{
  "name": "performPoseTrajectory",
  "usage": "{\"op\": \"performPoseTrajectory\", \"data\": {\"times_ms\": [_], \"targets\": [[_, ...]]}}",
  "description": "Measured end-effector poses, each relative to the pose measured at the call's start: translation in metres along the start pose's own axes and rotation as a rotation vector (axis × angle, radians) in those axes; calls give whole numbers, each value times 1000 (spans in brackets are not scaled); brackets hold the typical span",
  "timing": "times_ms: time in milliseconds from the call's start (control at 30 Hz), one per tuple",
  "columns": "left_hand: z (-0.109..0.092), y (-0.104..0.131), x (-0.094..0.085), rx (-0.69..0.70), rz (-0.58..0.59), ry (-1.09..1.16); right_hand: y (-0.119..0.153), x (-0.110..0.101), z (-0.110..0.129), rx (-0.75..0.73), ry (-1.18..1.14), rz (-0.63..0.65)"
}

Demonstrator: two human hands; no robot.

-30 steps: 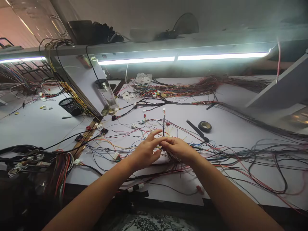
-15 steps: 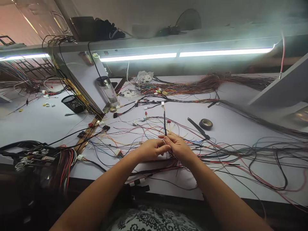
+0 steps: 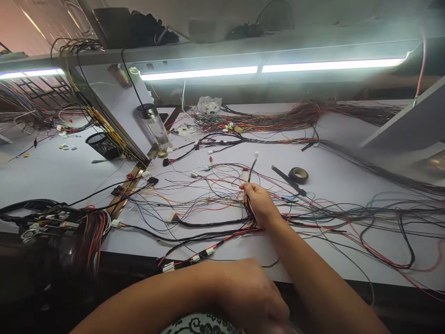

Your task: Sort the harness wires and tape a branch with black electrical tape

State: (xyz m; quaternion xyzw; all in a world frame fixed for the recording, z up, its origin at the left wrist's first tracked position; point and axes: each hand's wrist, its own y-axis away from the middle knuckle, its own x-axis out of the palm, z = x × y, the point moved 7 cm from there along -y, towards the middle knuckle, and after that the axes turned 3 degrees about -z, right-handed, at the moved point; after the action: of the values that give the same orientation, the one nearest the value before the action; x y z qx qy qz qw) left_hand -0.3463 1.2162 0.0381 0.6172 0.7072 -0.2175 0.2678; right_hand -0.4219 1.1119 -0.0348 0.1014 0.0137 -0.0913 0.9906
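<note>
Black-wrapped wire branch [image 3: 252, 170], just past the right hand's [image 3: 261, 204] fingertips, pinched by thumb and finger. Long side pointing away from the body, leaning a bit right, one small white plug [image 3: 256, 153] at the far tip. Right hand nearer, touching it; left hand [image 3: 250, 287] well apart, low by the body. Left fingers blurred and partly hidden; cannot tell whether empty or holding something. To the right, one roll of black tape [image 3: 294, 176] beside one flat black strip [image 3: 285, 177]. Farther left, one clear bottle [image 3: 159, 132], one black mesh cup [image 3: 102, 146]. Loose wires [image 3: 271, 123], too many to count.
</note>
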Motion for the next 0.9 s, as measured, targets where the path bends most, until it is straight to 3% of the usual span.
{"op": "performPoseTrajectory", "data": {"times_ms": [67, 167, 233, 400, 533, 633, 767, 900], "targets": [[-9, 6, -1, -53, 40, -8, -2, -2, 4, -35, 34, 4], [1, 29, -30, -153, -119, -1, 2, -2, 9, -77, 66, 56], [8, 48, -34, -144, -146, 51, 5, -3, 10, -83, 76, 70], [15, 77, -4, -209, -241, -55, 13, 3, 24, -162, 227, 206], [-2, 91, 2, -200, -331, -199, 40, 25, 47, -501, 559, 346], [-2, 107, 0, -274, -334, -242, 71, 46, 45, -754, 825, 403], [12, 124, 11, -397, -208, -235, 105, 64, 22, -904, 1077, 334], [32, 136, 26, -541, -168, -197, 120, 66, 10, -973, 1047, 257]]}}
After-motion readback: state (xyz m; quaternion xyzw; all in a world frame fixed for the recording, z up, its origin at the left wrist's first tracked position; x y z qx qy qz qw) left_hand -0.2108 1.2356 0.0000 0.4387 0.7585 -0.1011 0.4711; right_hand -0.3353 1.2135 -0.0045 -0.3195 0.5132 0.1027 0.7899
